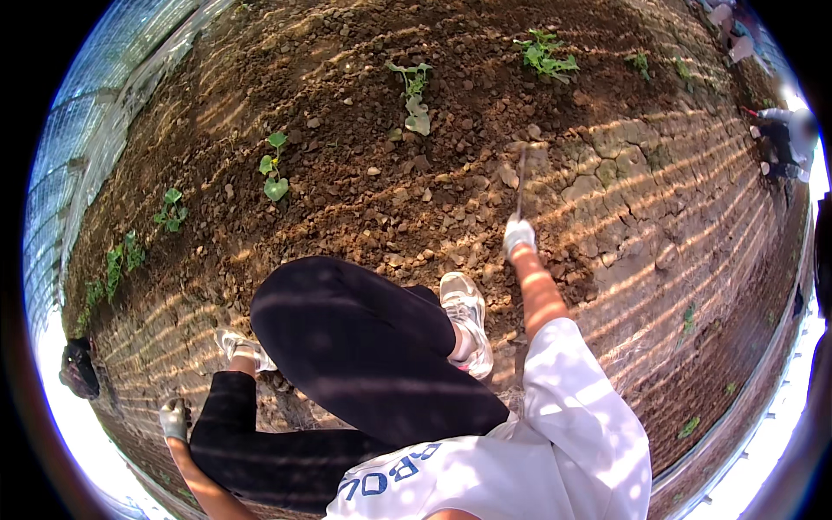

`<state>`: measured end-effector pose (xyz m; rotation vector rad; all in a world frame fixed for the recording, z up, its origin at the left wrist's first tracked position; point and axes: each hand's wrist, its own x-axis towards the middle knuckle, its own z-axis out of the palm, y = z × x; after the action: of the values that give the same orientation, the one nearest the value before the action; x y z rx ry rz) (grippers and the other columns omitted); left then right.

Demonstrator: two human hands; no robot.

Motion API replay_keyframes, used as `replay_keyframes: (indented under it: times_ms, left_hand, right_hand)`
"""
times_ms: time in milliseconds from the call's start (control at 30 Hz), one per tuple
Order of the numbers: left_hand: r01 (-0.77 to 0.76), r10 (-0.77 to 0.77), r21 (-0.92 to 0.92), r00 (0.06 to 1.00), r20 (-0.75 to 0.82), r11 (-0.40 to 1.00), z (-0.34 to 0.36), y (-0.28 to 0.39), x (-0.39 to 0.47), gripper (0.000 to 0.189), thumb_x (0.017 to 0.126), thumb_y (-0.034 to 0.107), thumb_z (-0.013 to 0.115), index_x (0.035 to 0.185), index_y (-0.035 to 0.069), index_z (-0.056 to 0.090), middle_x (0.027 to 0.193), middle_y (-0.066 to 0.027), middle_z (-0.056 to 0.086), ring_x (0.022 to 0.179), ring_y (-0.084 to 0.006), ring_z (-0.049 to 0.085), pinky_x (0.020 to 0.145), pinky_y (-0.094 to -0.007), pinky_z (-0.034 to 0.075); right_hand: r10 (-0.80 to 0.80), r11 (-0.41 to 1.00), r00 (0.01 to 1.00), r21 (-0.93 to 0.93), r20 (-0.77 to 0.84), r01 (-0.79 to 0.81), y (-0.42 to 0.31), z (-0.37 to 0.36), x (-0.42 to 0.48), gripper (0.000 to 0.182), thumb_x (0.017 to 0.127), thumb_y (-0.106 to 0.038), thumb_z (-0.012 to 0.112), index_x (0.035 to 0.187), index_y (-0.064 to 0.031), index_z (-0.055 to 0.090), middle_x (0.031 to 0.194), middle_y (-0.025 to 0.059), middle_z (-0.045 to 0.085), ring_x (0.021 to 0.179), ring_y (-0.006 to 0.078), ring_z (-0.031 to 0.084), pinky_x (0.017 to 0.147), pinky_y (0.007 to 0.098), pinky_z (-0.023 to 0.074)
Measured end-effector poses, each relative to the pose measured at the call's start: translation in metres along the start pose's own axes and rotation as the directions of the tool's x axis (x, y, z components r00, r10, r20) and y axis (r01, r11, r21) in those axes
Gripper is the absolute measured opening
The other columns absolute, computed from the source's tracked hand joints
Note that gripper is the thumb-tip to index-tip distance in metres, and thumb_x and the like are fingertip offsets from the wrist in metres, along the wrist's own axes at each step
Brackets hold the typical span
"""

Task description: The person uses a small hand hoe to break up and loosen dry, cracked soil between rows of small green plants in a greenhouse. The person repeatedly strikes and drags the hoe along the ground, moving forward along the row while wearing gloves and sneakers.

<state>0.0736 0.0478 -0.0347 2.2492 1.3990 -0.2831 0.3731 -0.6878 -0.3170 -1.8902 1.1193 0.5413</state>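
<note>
My right hand [520, 235], in a pale work glove, grips a thin hand tool [522, 179]. The tool's slim shaft points away from me, and its far end meets the soil where broken clods border cracked, crusted ground. Motion blur hides the exact shape of its head. My left hand [173, 419], gloved too, hangs beside my left leg with curled fingers; whether anything is inside them is unclear. Loosened brown soil [364, 214] spreads before my feet. A leafy seedling [275, 169] with a yellow flower and a partly pale, drooping plant [416, 97] grow in it.
A bushier green plant [546, 57] stands farther off, and more seedlings [171, 211] line the left. Plastic greenhouse film [123, 123] curves along that side. Another person [786, 143] is low to the ground at far right. My shoe [465, 318] rests on the soil near the tool.
</note>
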Motion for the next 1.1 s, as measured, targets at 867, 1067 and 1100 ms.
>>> replay_keyframes:
  times_ms: [867,1067,1100]
  left_hand:
    - [0.038,-0.045,0.063,0.993,0.107,0.997,0.015,0.036,0.016,0.019,0.082,0.021,0.055,0.083,0.002,0.06,0.054,-0.005,0.054,0.04,-0.0133,0.049,0.036,-0.0276,0.041]
    - [-0.217,0.159,0.247,0.958,0.237,0.944,0.04,0.115,-0.012,0.019,0.083,0.017,0.054,0.084,0.0,0.062,0.058,-0.0075,0.057,0.045,-0.013,0.053,0.042,-0.0264,0.043]
    - [-0.307,0.197,0.349,0.928,0.316,0.885,0.049,0.125,-0.01,0.02,0.083,0.017,0.054,0.087,-0.001,0.063,0.06,-0.0083,0.059,0.047,-0.0142,0.054,0.044,-0.0268,0.044]
  right_hand:
    - [-0.191,0.962,0.977,-0.183,0.092,0.205,0.125,-0.002,-0.09,0.049,0.09,-0.043,0.035,0.088,0.0003,0.058,0.085,0.0261,0.059,0.086,0.0434,0.055,0.077,0.0449,0.0425]
    - [-0.39,0.685,0.885,-0.562,0.254,0.464,0.128,-0.042,-0.093,0.035,0.091,-0.034,0.041,0.098,-0.0035,0.058,0.081,0.0201,0.061,0.079,0.0383,0.057,0.072,0.0386,0.0464]
    - [-0.298,0.877,0.946,-0.354,0.125,0.324,0.118,-0.048,-0.109,0.031,0.09,-0.03,0.043,0.099,-0.0036,0.057,0.079,0.0188,0.06,0.077,0.0369,0.057,0.071,0.037,0.0467]
